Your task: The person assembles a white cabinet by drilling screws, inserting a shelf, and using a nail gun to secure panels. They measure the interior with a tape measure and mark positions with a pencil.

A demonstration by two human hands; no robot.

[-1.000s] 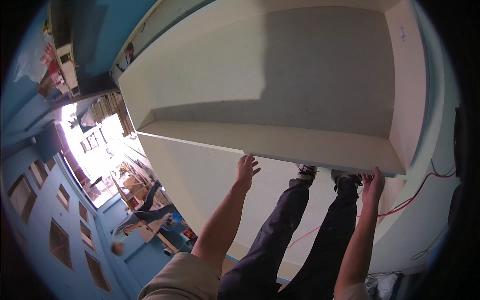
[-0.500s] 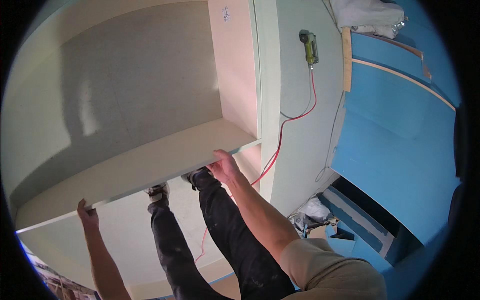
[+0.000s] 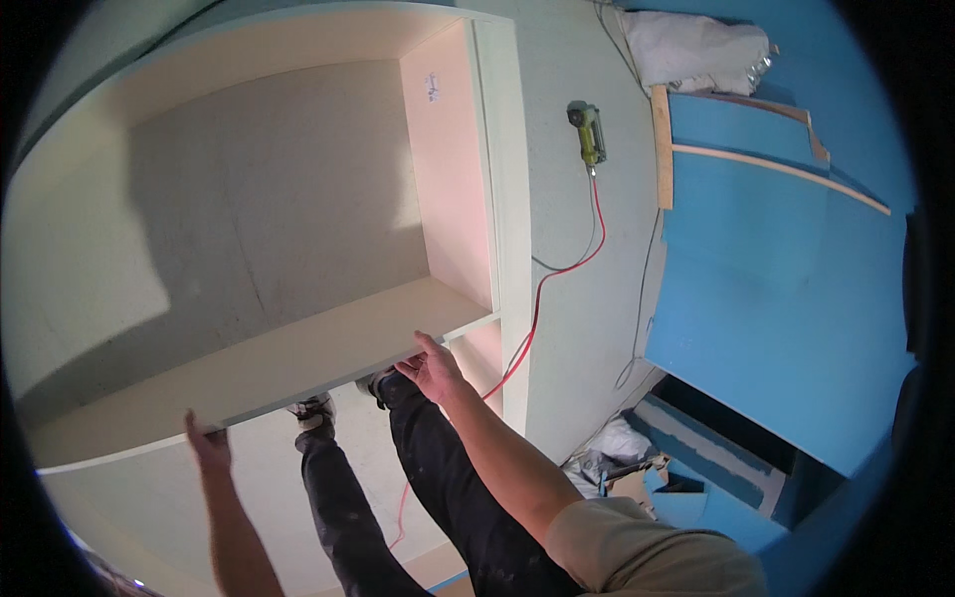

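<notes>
A white cabinet carcass [image 3: 509, 149] lies on its back, with a long pale shelf board [image 3: 269, 343] running across it. On the board's near edge, toward its left part, my left hand [image 3: 211, 448] grips with the thumb over the top; its other fingers are mostly hidden behind the edge. My right hand [image 3: 433, 370] is closed on the same edge near the right end, thumb on top and fingers underneath. Both of my shoes [image 3: 314, 410] are inside the section below the board. The board meets the pinkish inner side panel [image 3: 448, 149] at the right.
A green-yellow air nailer [image 3: 589, 134] lies on the floor right of the cabinet, its red hose [image 3: 542, 289] running back toward the cabinet side. Large blue sheets [image 3: 766, 279] stand farther right, with a white sack [image 3: 696, 50] above and scraps [image 3: 617, 443] below.
My left hand has slid a little to the right along the board's edge. My right hand keeps its hold near the right end. The view has shifted, so more of the carcass's far side shows.
</notes>
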